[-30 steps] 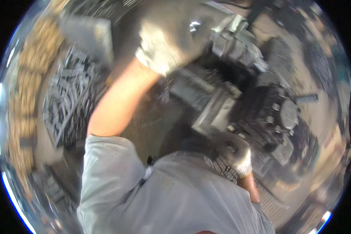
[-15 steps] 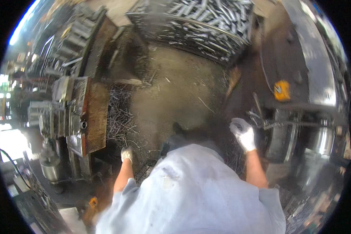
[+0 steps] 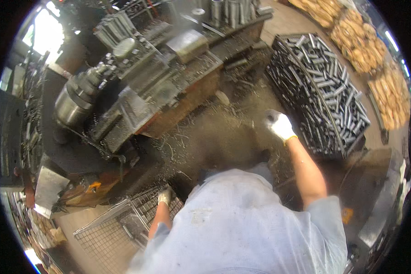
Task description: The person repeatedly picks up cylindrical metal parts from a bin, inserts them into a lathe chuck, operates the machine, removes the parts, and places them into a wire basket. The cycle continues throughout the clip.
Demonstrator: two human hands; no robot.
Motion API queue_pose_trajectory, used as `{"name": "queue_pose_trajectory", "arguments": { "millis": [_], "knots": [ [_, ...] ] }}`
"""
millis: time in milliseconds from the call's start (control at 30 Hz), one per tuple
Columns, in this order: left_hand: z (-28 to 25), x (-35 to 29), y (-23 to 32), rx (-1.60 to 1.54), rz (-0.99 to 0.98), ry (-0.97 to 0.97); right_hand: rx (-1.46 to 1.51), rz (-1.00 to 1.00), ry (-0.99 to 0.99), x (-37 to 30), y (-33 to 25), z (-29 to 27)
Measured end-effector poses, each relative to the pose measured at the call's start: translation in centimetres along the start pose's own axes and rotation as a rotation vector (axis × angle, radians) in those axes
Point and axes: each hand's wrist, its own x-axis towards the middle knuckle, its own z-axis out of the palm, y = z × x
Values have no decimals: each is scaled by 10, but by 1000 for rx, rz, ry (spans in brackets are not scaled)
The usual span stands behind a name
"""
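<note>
My right hand (image 3: 281,125), in a white glove with yellow at the cuff, is held out over the floor, left of a dark bin (image 3: 291,86) full of short metal tubes (image 3: 331,84). Its fingers curl around a dark spot; whether that is a held piece or dirty glove fabric I cannot make out. Down by my left side, my left hand (image 3: 165,195), also gloved, hangs at a wire mesh basket (image 3: 106,232). Its fingers are blurred and partly hidden. Whether it touches the mesh is unclear. A few metal pieces lie in the basket.
A lathe-like machine (image 3: 141,109) with a round metal chuck (image 3: 75,106) stretches across the front left. Upright metal tubes (image 3: 233,13) stand at its far end. Metal shavings (image 3: 173,146) litter the floor. Filled sacks (image 3: 358,41) are stacked at the far right.
My view and body have turned left. The machine now spans the front, the tube bin sits at the right, and the wire basket shows beside my left hand. My right hand stays curled.
</note>
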Motion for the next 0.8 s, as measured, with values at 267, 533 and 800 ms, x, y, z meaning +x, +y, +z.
{"name": "queue_pose_trajectory", "arguments": {
  "millis": [267,533,800],
  "knots": [
    [-67,-29,74,-662,-235,900,54,-179,-277,83,-66,14],
    [-210,-92,89,-632,-629,1368,279,-262,-202,221,-105,37],
    [-234,-87,38,-576,-406,1605,288,-477,-130,261,-291,-2]
  ]
}}
